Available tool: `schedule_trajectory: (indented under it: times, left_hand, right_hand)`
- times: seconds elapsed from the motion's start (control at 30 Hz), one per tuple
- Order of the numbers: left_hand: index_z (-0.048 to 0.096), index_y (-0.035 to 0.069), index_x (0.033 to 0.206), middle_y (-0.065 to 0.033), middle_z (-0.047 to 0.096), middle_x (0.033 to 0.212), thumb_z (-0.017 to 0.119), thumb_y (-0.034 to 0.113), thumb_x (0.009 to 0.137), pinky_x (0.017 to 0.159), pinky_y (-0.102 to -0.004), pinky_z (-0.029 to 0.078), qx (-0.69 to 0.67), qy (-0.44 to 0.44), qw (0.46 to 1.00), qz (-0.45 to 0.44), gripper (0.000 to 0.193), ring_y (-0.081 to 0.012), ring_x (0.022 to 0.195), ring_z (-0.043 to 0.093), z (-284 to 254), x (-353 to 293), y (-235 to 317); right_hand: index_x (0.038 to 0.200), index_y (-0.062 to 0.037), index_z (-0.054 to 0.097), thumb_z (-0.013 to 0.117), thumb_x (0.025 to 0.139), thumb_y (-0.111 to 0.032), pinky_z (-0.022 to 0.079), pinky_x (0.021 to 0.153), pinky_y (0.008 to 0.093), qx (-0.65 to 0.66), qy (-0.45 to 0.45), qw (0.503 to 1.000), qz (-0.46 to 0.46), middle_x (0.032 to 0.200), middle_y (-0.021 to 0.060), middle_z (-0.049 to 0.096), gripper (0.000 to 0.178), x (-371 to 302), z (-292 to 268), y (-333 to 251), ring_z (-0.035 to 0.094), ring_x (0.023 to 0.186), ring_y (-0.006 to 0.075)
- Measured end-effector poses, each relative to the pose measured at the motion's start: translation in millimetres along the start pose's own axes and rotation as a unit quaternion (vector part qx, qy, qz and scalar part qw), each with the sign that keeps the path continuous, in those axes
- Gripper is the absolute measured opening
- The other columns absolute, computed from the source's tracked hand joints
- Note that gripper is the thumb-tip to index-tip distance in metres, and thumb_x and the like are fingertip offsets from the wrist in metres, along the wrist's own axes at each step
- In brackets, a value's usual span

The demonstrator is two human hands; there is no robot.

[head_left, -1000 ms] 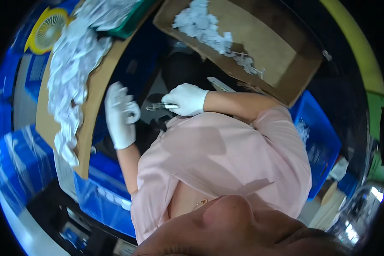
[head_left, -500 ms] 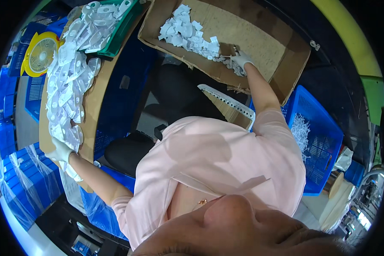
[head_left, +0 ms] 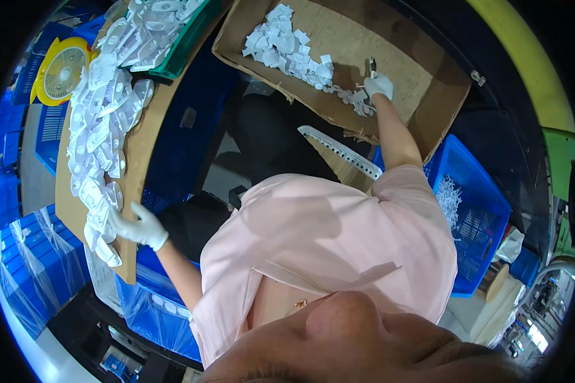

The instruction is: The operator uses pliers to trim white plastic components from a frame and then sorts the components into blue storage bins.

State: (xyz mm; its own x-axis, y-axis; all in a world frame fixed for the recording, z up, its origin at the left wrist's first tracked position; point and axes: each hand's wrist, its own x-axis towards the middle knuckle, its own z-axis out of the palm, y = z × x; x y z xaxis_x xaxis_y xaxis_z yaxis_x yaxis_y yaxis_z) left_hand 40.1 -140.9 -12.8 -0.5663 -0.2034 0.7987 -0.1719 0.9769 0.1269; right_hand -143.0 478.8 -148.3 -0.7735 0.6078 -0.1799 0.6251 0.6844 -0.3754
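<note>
My left hand (head_left: 140, 228), in a white glove, is at the near end of a long pile of white plastic parts (head_left: 97, 137). Its thumb and fingers are apart and the fingertips reach the edge of the pile; I see nothing held in it. My right hand (head_left: 378, 87), also gloved, is over a large cardboard box, closed around a small hand tool (head_left: 373, 65) with a dark, narrow tip that points away from me. Close to its left lie small white pieces (head_left: 354, 99). A larger heap of flat white pieces (head_left: 287, 48) fills the box's left part.
The cardboard box (head_left: 410, 122) is ahead, its torn near edge toward me. At far left a green bin (head_left: 188, 39) of white parts stands on a brown board (head_left: 148, 137), near a yellow fan (head_left: 62, 71). On the right, a blue crate (head_left: 482, 220) holds white scraps (head_left: 449, 199).
My left hand has come off the board's outer edge and moved right, its fingers now turned to the pile. My right hand has shifted slightly right, with the tool tip now pointing straight ahead.
</note>
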Motion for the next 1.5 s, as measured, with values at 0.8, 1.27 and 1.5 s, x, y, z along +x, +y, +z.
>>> schedule_trajectory:
  times: [0.8,1.27,1.5]
  left_hand:
    - [0.062,0.002,0.105,-0.0188,0.056,0.114,0.067,0.010,0.081,0.096,-0.0377,0.042,-0.209,-0.290,0.928,-0.105,0.026,-0.0328,0.110,0.054,50,-85,33]
    - [0.063,0.004,0.111,-0.0185,0.062,0.109,0.064,0.033,0.082,0.092,-0.0387,0.044,-0.196,-0.623,0.756,-0.045,0.041,-0.0340,0.105,0.057,124,-117,20]
    - [0.060,0.006,0.117,-0.0198,0.058,0.117,0.059,0.038,0.083,0.094,-0.0414,0.043,-0.168,-0.655,0.736,-0.003,0.047,-0.0362,0.110,0.054,100,-116,19]
  right_hand:
    - [0.117,-0.0086,0.062,0.048,0.088,-0.042,0.046,0.091,0.0420,-0.169,-0.269,0.946,0.063,0.126,0.0161,0.057,0.047,10,9,66,0.058,0.110,0.0326]
    - [0.101,-0.0026,0.062,0.060,0.082,-0.036,0.049,0.076,0.0440,-0.091,0.329,0.938,0.059,0.089,0.0212,0.066,0.038,-201,-301,130,0.063,0.087,0.0386]
    - [0.103,0.0011,0.062,0.056,0.081,-0.024,0.048,0.084,0.0482,-0.179,0.412,0.886,0.113,0.099,0.0242,0.062,0.034,-224,-277,180,0.059,0.097,0.0406]
